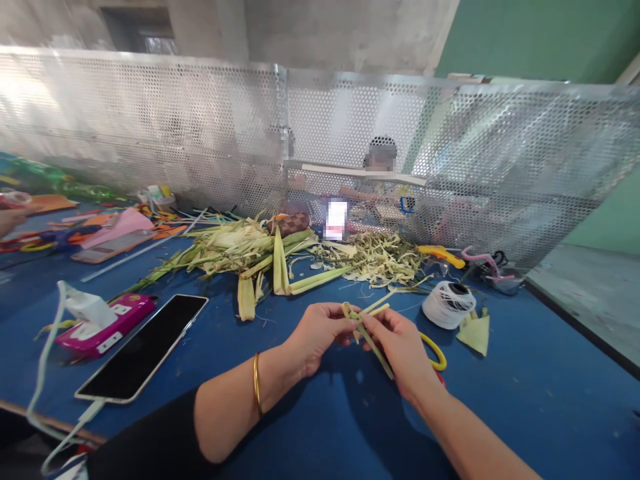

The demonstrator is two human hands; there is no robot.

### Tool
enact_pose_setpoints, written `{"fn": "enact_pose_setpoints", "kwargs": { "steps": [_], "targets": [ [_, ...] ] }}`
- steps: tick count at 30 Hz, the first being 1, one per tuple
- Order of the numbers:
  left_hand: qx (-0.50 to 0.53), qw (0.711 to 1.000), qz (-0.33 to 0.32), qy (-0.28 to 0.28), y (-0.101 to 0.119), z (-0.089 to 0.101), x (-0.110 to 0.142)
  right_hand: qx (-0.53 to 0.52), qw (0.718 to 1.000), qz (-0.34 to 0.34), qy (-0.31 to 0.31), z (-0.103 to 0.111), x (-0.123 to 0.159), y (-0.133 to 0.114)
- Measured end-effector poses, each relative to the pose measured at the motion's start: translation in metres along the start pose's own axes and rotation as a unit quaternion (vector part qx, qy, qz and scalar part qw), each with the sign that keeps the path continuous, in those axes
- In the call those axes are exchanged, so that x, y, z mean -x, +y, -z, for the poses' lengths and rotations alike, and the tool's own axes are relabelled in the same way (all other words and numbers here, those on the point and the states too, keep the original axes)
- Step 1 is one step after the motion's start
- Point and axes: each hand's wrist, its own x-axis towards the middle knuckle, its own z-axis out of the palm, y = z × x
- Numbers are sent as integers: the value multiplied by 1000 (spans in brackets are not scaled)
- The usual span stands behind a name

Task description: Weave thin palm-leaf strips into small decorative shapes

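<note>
Pale green leaf strips (376,352), crossed over one another, are pinched between my two hands above the blue table. My left hand (317,337), with a gold bangle on its wrist, closes thumb and fingers on the strips' left end. From the other side, my right hand (403,350) grips them with thumb and fingertips. Partly behind the right hand lies a tool with a yellow loop handle (439,353), perhaps scissors. A spool of white thread (447,305) stands beyond it, beside a cut piece of leaf (476,333).
Leaf heaps (227,247) and shredded strips (380,257) lie along the perforated metal screen (200,120). At left are a charging phone (145,347), a magenta tissue pack (107,327) and another person's hand (13,220). A yellow cutter (441,255) lies back right. People sit behind the screen.
</note>
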Motion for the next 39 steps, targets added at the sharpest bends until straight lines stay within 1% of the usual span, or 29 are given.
{"fn": "enact_pose_setpoints", "kwargs": {
  "steps": [2,5,8,11,13,15,17,18,20,22,25,28,30,34,39],
  "targets": [
    [17,1000,-2,25,0,2,-2,54,998,25,-27,3,0,0],
    [30,998,1,51,2,5,-5,144,979,128,-66,10,-2,-2],
    [17,998,4,66,3,7,-8,225,936,246,-114,16,-2,-7],
    [1,996,1,88,4,7,-8,289,889,325,-145,21,-2,-12],
    [-11,995,-4,99,4,6,-8,330,857,369,-144,23,-2,-12],
    [-24,995,-11,97,3,4,-7,360,826,416,-121,24,-1,-12],
    [-36,996,-21,80,3,2,-5,375,801,462,-66,24,-1,-11],
    [-42,996,-25,68,3,1,-4,377,793,477,-32,23,-1,-10],
    [-48,998,-32,40,2,-2,-1,379,791,480,29,22,-2,-8],
    [-50,998,-29,11,2,-4,1,382,804,452,66,21,-5,-5],
    [-50,999,-9,-18,1,-5,4,392,830,388,88,19,-9,2],
    [-41,999,6,-27,2,-4,4,404,847,330,99,17,-11,7],
    [-35,999,12,-27,2,-5,5,404,852,316,104,16,-10,8],
    [-29,999,15,-18,0,-7,6,395,856,318,102,12,-9,8],
    [-31,999,-5,27,-10,-8,1,396,855,318,104,11,-11,11]
  ]
}}
